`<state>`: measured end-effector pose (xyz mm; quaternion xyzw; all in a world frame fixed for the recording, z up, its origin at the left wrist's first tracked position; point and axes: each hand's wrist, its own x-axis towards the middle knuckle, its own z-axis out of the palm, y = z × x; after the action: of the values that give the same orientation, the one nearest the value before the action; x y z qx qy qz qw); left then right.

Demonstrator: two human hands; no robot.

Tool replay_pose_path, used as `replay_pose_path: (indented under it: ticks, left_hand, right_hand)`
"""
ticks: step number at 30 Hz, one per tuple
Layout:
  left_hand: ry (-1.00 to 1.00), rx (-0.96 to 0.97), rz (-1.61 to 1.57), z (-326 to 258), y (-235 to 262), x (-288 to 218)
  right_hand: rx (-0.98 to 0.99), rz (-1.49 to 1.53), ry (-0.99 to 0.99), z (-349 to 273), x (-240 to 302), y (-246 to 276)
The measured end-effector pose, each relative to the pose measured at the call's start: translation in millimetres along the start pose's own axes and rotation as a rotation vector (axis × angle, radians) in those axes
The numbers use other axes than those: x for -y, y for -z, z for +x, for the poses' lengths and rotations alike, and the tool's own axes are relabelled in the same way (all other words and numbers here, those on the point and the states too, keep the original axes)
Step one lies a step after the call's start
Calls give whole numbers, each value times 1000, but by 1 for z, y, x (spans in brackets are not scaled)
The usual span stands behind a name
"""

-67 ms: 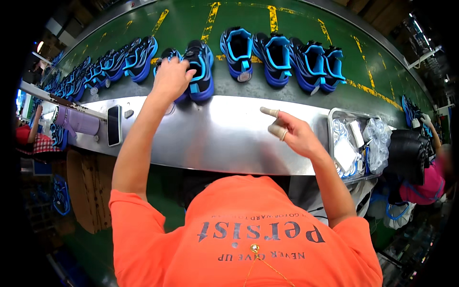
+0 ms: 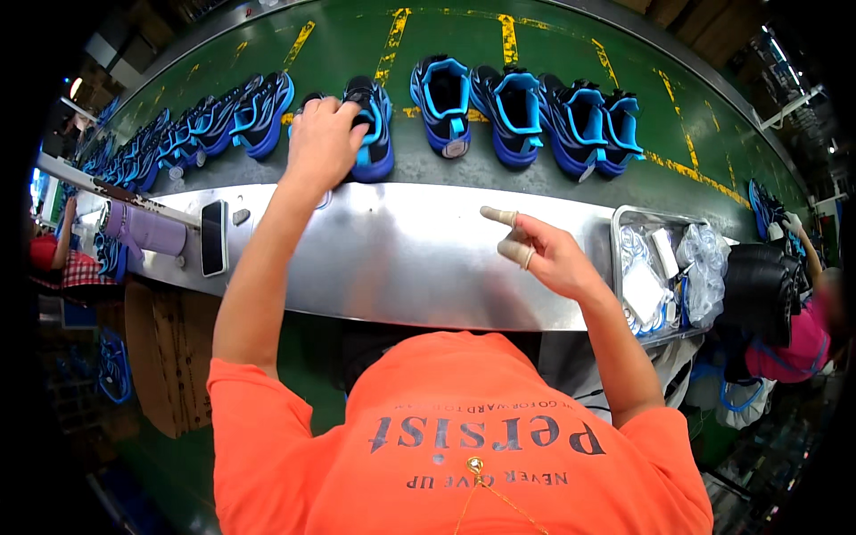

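Observation:
My left hand is closed over a black and blue sneaker that it largely covers; the fingers curl over it and their tips are hidden. Its thumb lies by the collar of the other sneaker, which stands close on the right, heel toward me. Over the metal worktop, my right hand hovers with nothing in it. Pale finger cots cover its thumb and forefinger, which are held apart. Past the worktop's far edge, another sneaker with a round clear tag at its heel stands between the two hands.
More sneakers stand on the green surface, with a long row at left. A phone and a purple tumbler lie left. A clear tray of tags and plastic bags sits right. Co-workers are at both sides.
My left hand and the pair of sneakers under it have shifted slightly away from me. My right hand has moved only a little to the left.

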<state>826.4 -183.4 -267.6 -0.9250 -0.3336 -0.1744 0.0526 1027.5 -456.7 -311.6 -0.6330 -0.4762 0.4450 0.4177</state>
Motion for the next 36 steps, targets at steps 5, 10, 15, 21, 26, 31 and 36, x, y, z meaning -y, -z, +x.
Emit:
replay_pose_path:
  ticks: [5, 10, 15, 21, 26, 31, 36]
  left_hand:
    - [-373, 478, -738, -44, 4, -89]
    - [-389, 769, -423, -60, 1, -133]
    - [-483, 18, -432, -26, -12, -137]
    - [-148, -76, -294, 43, -109, -91]
    - [116, 180, -477, 53, -128, -76]
    - [-82, 419, -727, -37, -6, -88]
    - [-102, 515, -820, -156, 34, -115]
  right_hand:
    - [166, -49, 30, -2, 8, 1]
    - [598, 570, -294, -10, 40, -10]
    - [303, 517, -105, 26, 20, 5]
    - [-549, -627, 390, 116, -22, 69]
    - [-299, -438, 258, 133, -59, 80]
    - [-90, -297, 303, 39, 11, 41]
    - [207, -160, 286, -47, 6, -6]
